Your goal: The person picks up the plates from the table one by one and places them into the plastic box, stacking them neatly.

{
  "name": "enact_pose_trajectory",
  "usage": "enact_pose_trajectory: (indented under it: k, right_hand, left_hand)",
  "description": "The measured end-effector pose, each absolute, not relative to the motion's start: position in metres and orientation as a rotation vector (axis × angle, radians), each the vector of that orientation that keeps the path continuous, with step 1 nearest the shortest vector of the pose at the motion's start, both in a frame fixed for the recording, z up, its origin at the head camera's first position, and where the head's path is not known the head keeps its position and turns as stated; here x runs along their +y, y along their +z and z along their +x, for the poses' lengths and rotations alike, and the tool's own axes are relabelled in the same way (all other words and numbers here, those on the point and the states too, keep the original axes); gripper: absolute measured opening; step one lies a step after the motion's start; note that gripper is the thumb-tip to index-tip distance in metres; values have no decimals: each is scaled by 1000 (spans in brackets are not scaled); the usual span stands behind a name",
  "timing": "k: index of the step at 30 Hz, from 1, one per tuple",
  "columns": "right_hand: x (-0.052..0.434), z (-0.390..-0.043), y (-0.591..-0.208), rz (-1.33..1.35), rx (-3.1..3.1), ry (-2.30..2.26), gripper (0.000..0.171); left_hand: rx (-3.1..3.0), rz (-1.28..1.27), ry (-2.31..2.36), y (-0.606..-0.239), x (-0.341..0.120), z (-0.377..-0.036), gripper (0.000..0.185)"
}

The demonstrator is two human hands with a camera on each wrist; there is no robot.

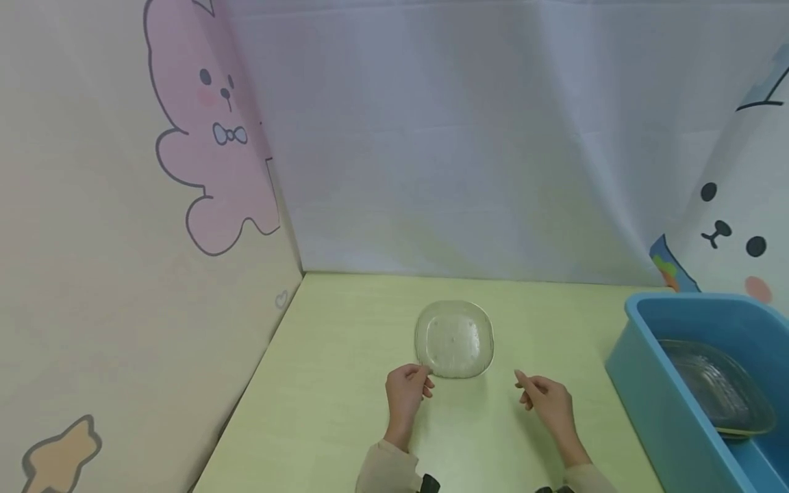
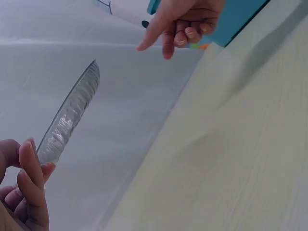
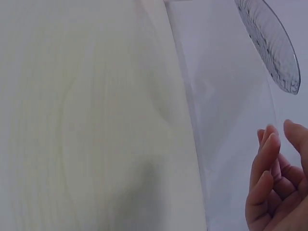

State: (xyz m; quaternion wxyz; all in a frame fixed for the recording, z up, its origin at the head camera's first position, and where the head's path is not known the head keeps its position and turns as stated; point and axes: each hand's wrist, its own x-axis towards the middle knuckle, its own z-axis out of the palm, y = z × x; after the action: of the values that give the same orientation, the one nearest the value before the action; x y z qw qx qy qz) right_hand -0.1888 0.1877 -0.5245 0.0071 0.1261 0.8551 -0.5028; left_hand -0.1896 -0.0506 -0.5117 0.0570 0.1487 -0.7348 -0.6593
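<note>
A clear, rounded-square plate (image 1: 454, 340) is up above the table, pinched near its close left corner by my left hand (image 1: 408, 396). Edge-on in the left wrist view, the plate (image 2: 70, 115) looks shallow with a rippled surface, and the thumb and fingers of the left hand (image 2: 26, 187) grip its lower end. My right hand (image 1: 547, 404) hovers to the right of the plate, apart from it, fingers loosely bent around nothing. The right wrist view shows a gap between the right hand (image 3: 279, 183) and the plate (image 3: 272, 45).
At the right stands a blue bin (image 1: 672, 390) with similar clear dishes (image 1: 718, 387) inside, seemingly stacked. The pale yellow table (image 1: 333, 383) meets a white curtain-like backdrop (image 1: 431, 150) behind and a printed wall covering (image 1: 123, 294) on the left.
</note>
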Motion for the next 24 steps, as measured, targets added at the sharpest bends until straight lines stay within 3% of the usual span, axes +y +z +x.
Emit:
enact_pose_trajectory:
  k: [10,24]
  right_hand:
    - [156,-191,-514,157,2612,-1726,55]
    - [149,-191,-515,106,2746,-1619,48]
  left_hand:
    - [-2218,426,-2079,-521,-35,-182,17]
    - [-2262,361,-2110,-528,-31,-178,16]
